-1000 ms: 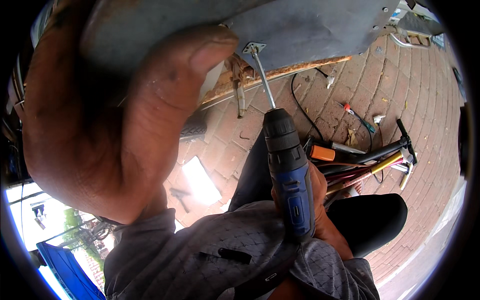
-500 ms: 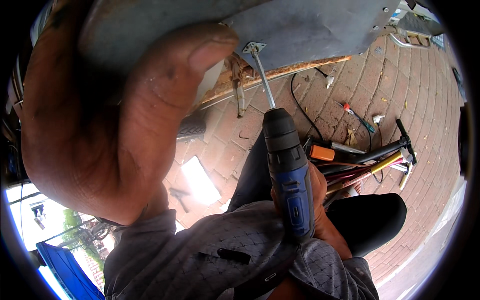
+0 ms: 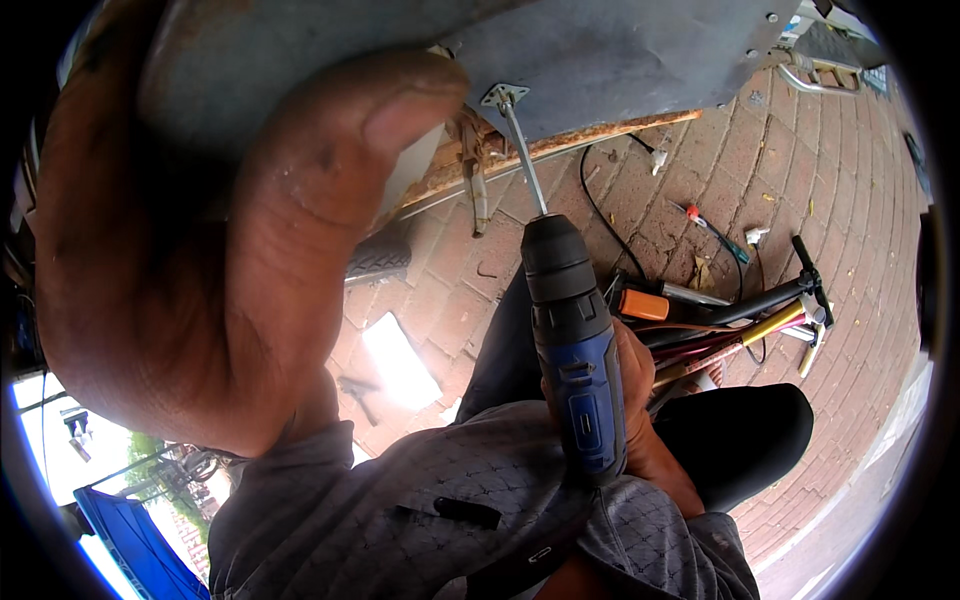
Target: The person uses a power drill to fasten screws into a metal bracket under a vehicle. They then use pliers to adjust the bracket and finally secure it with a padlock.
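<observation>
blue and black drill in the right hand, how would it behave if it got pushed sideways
The drill would probably feel heavy for its size, given its thick body and broad chuck. Its long, straight metal bit looks stiff, but so thin that its tip might skid on the small metal plate.

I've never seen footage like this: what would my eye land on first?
Probably the left hand, looming huge at the left. Just right of centre, the right hand grips a blue-and-black drill, its long bit reaching up to a small plate on the grey metal sheet.
</observation>
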`<state>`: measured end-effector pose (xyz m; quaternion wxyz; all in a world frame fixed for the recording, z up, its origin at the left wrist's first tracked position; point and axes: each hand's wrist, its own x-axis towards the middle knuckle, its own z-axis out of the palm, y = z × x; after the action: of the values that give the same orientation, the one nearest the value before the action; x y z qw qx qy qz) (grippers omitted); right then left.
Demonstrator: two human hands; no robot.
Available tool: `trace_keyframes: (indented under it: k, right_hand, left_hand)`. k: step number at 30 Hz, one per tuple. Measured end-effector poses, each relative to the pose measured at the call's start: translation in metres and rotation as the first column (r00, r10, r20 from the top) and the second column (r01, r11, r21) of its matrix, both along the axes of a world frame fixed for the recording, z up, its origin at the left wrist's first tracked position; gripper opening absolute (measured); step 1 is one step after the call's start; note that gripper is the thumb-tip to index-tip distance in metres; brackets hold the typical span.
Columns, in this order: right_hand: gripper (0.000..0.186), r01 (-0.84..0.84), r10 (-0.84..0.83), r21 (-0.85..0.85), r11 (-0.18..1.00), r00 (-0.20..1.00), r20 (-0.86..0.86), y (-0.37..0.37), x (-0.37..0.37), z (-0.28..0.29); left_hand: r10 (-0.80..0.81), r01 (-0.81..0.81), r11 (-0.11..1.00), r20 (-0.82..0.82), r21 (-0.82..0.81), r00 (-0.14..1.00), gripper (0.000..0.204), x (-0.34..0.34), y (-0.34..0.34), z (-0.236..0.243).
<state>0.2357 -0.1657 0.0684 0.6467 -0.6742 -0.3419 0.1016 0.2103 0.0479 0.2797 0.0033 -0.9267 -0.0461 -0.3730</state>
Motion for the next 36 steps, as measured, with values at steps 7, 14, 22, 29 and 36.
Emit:
trace_keyframes:
  k: [7, 14, 22, 29, 36]
  right_hand:
    - [0.046, 0.01, -0.01, -0.014, 1.0, 1.0, 0.019, -0.002, -0.003, -0.011]
    - [0.049, -0.033, 0.034, -0.083, 0.996, 0.999, 0.009, -0.008, -0.003, -0.01]
    - [0.041, 0.017, -0.016, -0.032, 0.999, 1.0, 0.019, 0.0, -0.001, -0.007]
    - [0.042, 0.0, 0.0, -0.025, 1.0, 0.999, -0.033, 0.001, -0.001, -0.003]
    - [0.042, -0.007, 0.002, -0.032, 0.999, 0.99, -0.142, -0.002, -0.007, -0.01]
  left_hand:
    - [0.001, -0.001, 1.0, -0.006, 0.006, 1.0, 0.054, 0.0, -0.001, -0.002]
    - [0.003, -0.003, 1.0, -0.006, 0.013, 1.0, 0.053, -0.002, -0.001, -0.002]
    - [0.005, -0.005, 1.0, -0.016, 0.004, 1.0, 0.051, -0.003, 0.001, -0.003]
    - [0.0, 0.0, 1.0, -0.018, -0.004, 1.0, 0.05, -0.003, 0.001, -0.006]
    - [-0.001, 0.0, 1.0, -0.019, -0.012, 1.0, 0.049, -0.002, 0.002, -0.007]
